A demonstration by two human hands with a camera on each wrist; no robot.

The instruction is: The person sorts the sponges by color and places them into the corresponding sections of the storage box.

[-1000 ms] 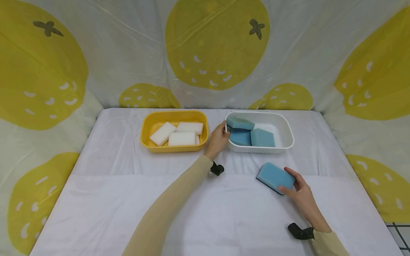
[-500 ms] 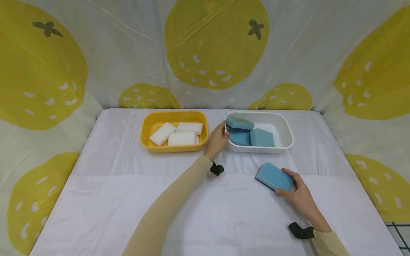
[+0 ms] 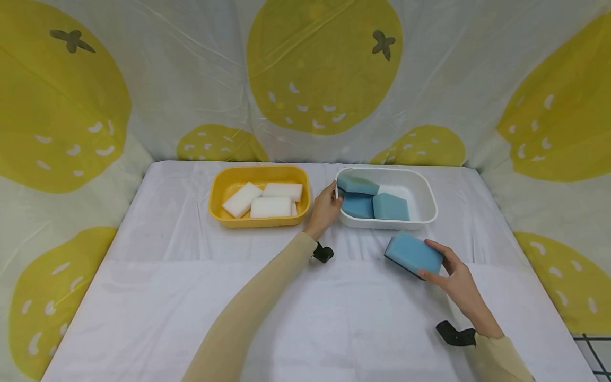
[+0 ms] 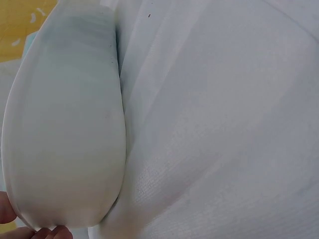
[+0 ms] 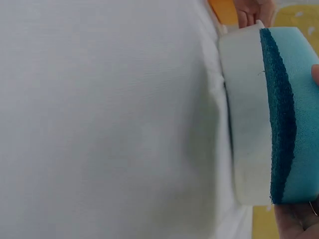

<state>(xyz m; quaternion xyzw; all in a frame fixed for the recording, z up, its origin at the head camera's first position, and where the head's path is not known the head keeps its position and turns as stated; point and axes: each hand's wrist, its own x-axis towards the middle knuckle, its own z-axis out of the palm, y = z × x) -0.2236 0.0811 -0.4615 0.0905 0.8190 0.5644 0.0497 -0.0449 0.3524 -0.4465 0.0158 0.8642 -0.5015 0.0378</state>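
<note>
My right hand (image 3: pixel 460 284) holds a light blue scouring sponge (image 3: pixel 413 252) by its right end, thumb on the near edge and fingers on the far one. Its dark blue scrubbing layer (image 5: pixel 281 119) faces down and shows along the side in the right wrist view. The sponge is raised over the cloth, just in front of a white plastic basin (image 3: pixel 422 217). My left hand (image 3: pixel 324 211) grips that basin's left end; in the left wrist view the thumb and fingertips (image 4: pixel 60 232) are at its wall. Inside the basin's left half lie three blue sponges (image 3: pixel 391 206).
To the left of the white basin stands a yellow basin (image 3: pixel 258 223) with several white sponge blocks (image 3: pixel 270 207). Both sit near the back of a table under a white cloth (image 3: pixel 305 318). A curtain printed with yellow fruit (image 3: pixel 324 69) hangs behind and at the sides.
My right hand has lifted the blue sponge and carried it slightly away from me, closer to the white basin. The left hand stays at the basin's end.
</note>
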